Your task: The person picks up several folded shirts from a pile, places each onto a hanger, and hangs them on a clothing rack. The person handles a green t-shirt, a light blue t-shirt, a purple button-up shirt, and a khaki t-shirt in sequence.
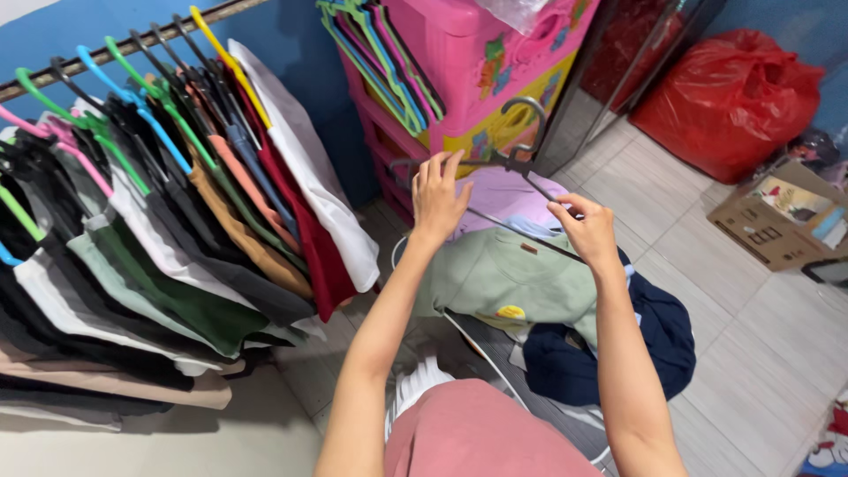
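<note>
Open brown cardboard box (776, 221) at right on the tiled floor, small yellow label (511, 313), perhaps a patch, on green garment

Blue wall (53, 35) behind a clothes rail (132, 44) packed with shirts on coloured hangers. Pink plastic drawer unit (477, 53) against the wall, spare hangers (380, 53) hooked on its side. Pale tiled floor (760, 353). Red plastic bag (729, 97) and an open cardboard box (777, 221) at right. Even, soft light.
</note>
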